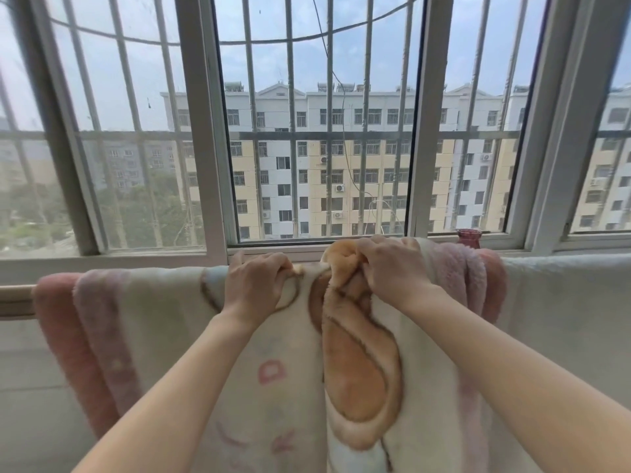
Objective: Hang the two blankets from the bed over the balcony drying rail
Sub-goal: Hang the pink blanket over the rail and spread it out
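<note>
Behind blanket (164,319), vase (468,237); contents unclear.

rail (15,298) bare far left | blanket (164,319) covers middle | vase (468,237) behind right

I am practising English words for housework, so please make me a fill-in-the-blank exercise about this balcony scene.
1. The left hand and the right hand both grip the patterned blanket, which hangs over a wooden ____.
2. The orange bunched fold is held by the ____ hand.
3. Outside the window stand metal ____.
Missing words: rail, right, bars.
</note>
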Demonstrator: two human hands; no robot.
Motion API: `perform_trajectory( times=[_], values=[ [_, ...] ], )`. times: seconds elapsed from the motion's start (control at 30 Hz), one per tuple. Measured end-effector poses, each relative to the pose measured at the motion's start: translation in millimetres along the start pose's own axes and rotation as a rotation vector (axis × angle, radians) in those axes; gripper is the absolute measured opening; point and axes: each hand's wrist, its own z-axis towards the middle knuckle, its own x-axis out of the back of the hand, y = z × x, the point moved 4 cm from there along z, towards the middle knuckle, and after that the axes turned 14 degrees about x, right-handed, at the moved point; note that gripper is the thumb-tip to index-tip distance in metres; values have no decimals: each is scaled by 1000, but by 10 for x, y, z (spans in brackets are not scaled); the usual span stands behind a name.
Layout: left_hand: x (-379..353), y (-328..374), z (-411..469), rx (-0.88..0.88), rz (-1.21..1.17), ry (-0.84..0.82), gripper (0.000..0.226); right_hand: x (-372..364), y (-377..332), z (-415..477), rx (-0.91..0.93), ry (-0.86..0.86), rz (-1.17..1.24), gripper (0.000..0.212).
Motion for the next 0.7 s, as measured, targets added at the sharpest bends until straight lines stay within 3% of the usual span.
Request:
perform_trajectory(
  times=[0.3,0.43,0.5,0.6,0.7],
  values=[
    [145,-335,5,34,-9,60,8,25,2,44,-57,-37,2,4],
    [146,-425,-50,32,-74,9,6,30,-269,118,-24,-30,16,22],
    [188,-531,-90,31,-80,-16,14,-10,-490,192,52,-26,44,32],
    [279,-723,-136,38,0,-58,36,-136,-746,269,92,-41,140,25],
    [388,-974,-179,53,93,-110,54,-244,-946,328,124,-84,63,29]
  ],
)
